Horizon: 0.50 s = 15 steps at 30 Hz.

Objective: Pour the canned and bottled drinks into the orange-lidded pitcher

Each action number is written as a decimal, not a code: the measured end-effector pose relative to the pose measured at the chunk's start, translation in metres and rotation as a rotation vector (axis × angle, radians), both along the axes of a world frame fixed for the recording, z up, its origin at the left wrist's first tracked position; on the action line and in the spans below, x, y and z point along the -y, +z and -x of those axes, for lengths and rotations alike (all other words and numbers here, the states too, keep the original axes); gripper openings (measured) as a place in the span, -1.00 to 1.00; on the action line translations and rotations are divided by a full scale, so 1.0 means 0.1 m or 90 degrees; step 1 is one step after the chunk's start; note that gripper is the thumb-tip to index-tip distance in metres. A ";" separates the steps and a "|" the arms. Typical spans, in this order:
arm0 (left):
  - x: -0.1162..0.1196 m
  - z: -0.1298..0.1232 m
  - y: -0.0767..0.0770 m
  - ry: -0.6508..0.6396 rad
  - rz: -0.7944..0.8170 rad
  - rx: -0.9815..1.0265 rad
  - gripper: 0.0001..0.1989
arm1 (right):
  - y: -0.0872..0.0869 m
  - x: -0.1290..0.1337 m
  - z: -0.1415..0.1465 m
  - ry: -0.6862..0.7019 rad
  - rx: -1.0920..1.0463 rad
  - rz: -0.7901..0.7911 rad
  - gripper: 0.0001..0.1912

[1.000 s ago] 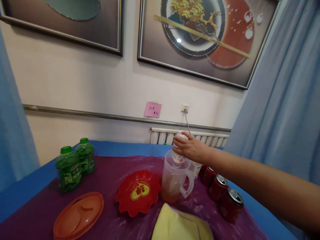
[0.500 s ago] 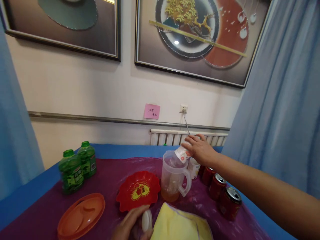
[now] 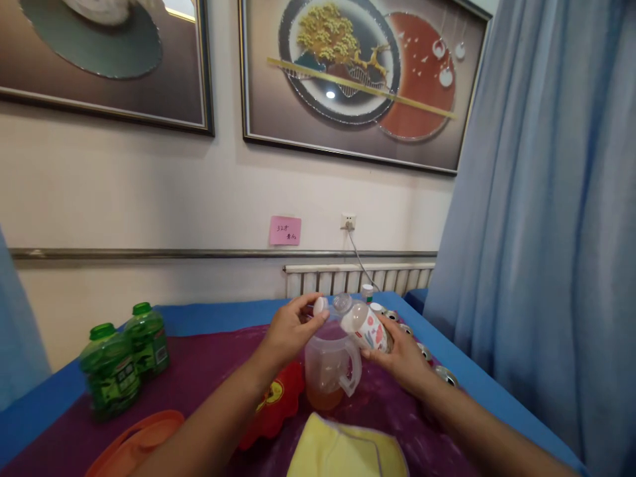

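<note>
- Head view, hands first: the left hand (image 3: 291, 331) is pinching a small white cap (image 3: 320, 305) between thumb and fingers, so that one's closed on it. The right hand (image 3: 397, 354) is gripping a flower-label bottle (image 3: 370, 330) around its body.
- That bottle is leaning over the pitcher (image 3: 328, 368), neck pointing up and toward the left hand. The cap is hovering just beside the neck, not touching as far as I can tell.
- How far along, judging by how stuff is sitting: the cap is off, and some amber liquid (image 3: 325, 399) is lying in the bottom of the pitcher, with plenty of room above it. Can't see any stream running from the bottle, and the label is hiding whatever's left inside.
- Also not done: the cap isn't sitting on the bottle.
- Around the pitcher: a red bowl (image 3: 281, 407) is sitting to its left, partly behind the left arm, and a yellow cloth (image 3: 342, 450) is lying in front.
- Farther out, two green bottles (image 3: 110, 374) are standing at left, and some cans (image 3: 446, 377) are lining up at right, partly hidden by the right arm.
</note>
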State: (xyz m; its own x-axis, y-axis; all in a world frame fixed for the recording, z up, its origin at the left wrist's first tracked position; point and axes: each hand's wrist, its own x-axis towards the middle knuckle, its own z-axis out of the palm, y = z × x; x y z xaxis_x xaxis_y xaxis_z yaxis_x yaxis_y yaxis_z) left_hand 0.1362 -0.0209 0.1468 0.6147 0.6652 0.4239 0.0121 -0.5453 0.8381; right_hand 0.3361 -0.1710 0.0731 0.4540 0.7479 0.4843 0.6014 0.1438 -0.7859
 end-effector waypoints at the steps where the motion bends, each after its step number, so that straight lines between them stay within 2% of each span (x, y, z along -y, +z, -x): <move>1: 0.06 -0.01 0.01 -0.023 -0.005 -0.004 -0.47 | -0.06 0.07 0.07 -0.005 -0.004 -0.007 -0.29; 4: 0.30 0.02 0.03 -0.063 -0.031 -0.024 -0.55 | -0.20 0.27 0.23 -0.065 0.049 -0.027 -0.34; 8: 0.58 0.10 0.06 -0.076 -0.051 -0.051 -0.62 | -0.37 0.49 0.31 -0.146 0.212 -0.051 -0.35; 12: 0.75 0.20 0.09 -0.072 -0.109 -0.118 -0.68 | -0.54 0.66 0.39 -0.225 0.341 -0.086 -0.31; 15: 0.82 0.29 0.08 -0.095 -0.133 -0.164 -0.71 | -0.66 0.77 0.49 -0.259 0.367 -0.101 -0.32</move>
